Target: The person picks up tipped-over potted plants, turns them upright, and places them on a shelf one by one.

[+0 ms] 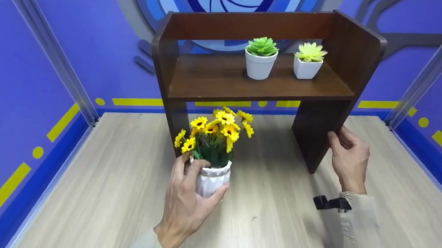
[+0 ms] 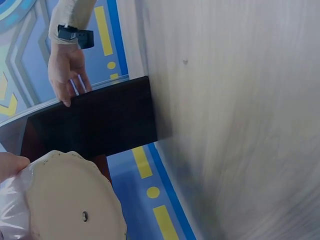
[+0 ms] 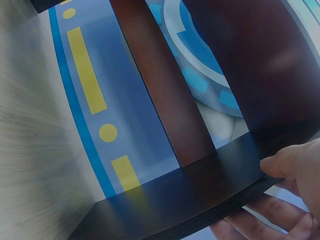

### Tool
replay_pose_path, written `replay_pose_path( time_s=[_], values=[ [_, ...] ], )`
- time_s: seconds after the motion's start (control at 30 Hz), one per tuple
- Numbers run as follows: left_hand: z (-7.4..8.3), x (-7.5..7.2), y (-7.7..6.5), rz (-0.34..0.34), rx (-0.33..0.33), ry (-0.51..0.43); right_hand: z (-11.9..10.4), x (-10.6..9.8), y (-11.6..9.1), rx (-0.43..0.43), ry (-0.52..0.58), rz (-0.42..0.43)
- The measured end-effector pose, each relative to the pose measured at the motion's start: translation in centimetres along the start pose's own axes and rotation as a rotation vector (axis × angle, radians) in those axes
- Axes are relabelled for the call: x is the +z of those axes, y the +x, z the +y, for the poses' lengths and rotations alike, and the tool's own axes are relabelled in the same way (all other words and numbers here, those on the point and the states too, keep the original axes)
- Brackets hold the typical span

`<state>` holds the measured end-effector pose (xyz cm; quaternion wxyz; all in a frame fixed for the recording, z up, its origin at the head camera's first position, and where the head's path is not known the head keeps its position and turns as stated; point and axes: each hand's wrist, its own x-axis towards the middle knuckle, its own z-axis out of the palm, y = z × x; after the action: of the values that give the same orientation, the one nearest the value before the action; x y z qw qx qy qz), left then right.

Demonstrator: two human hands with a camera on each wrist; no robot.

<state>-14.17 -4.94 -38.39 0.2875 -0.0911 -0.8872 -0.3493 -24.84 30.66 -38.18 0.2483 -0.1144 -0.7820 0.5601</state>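
My left hand [image 1: 189, 196] grips a white fluted flowerpot [image 1: 213, 181] round its rim and side. Yellow daisy-like flowers [image 1: 224, 130] with dark centres and green leaves fill it. The pot's flat underside [image 2: 75, 200] faces the left wrist camera, so it is lifted off the table, in front of a dark brown wooden desk shelf [image 1: 261, 84]. On the right, my right hand [image 1: 349, 157] holds the front edge of the shelf's side panel [image 3: 215, 185], thumb on the inner face and fingers round the outside.
Two small potted succulents stand on the shelf board: a green one in a round white pot [image 1: 260, 67] and a yellowish one in a square white pot [image 1: 308, 69]. The light wood table [image 1: 268, 224] lies beneath, with blue patterned walls [image 1: 77, 48] behind and at the sides.
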Motion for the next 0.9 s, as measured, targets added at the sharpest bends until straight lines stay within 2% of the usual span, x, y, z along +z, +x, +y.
replay_pose_path(
  time_s=[0.33, 0.57, 0.9],
  values=[
    [0.5, -0.2, 0.5, 0.058, 0.017, -0.043, 0.3, 0.2, 0.1, -0.015, 0.023, 0.001],
    [1.0, -0.5, 1.0, 0.073, 0.030, -0.070, 0.3, 0.1, 0.2, -0.009, 0.029, 0.003],
    [1.2, -1.2, 1.7, 0.150, 0.088, -0.096, 0.2, 0.1, -0.1, -0.022, 0.016, -0.004]
  ],
)
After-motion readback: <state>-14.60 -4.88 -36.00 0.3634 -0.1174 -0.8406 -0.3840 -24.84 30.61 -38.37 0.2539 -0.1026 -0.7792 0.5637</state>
